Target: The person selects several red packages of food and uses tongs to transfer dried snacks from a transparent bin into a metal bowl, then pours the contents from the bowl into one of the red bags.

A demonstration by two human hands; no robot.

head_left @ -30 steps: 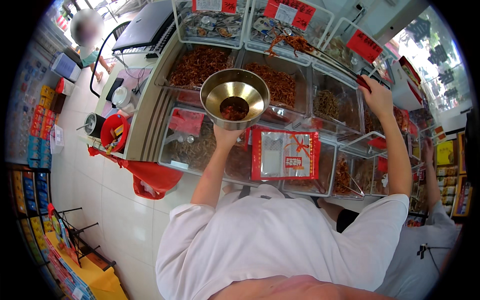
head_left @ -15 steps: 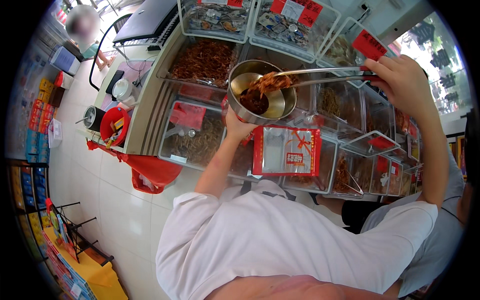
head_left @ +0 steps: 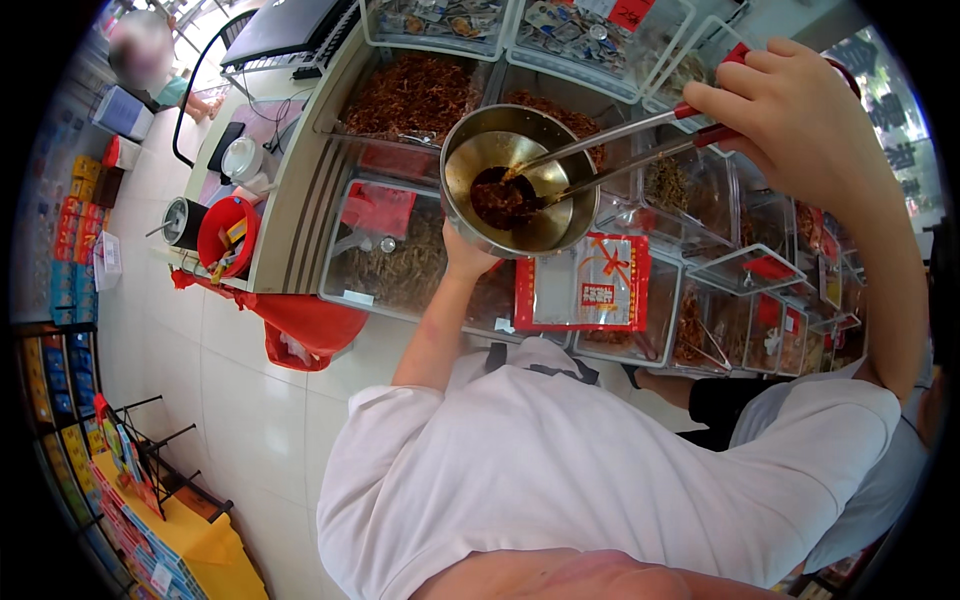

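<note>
My left hand (head_left: 470,255) grips a funnel-like metal bowl (head_left: 460,165) from below its near left side. Most of those fingers are hidden under it. At the bottom of this bowl is a dark round hollow with reddish-brown shreds of food (head_left: 497,200) in it. My right hand (head_left: 775,110) is closed around the red handles of long metal tongs (head_left: 625,130), whose tips reach down into the bowl at the hollow. A red-edged clear pouch (head_left: 585,285) lies just to the near right of the bowl, on a clear food bin.
Clear bins of dried food surround the bowl, one with red-brown shreds (head_left: 415,100) behind it. On the left stand a red bucket (head_left: 228,235) and a laptop (head_left: 290,30). A red bag (head_left: 310,325) hangs below the counter. Another person (head_left: 850,510) is close at my right.
The tongs, earlier holding a clump of shreds over the bowl's rim area, now point down into its hollow. My right hand has risen slightly, and the bowl has shifted a little left.
</note>
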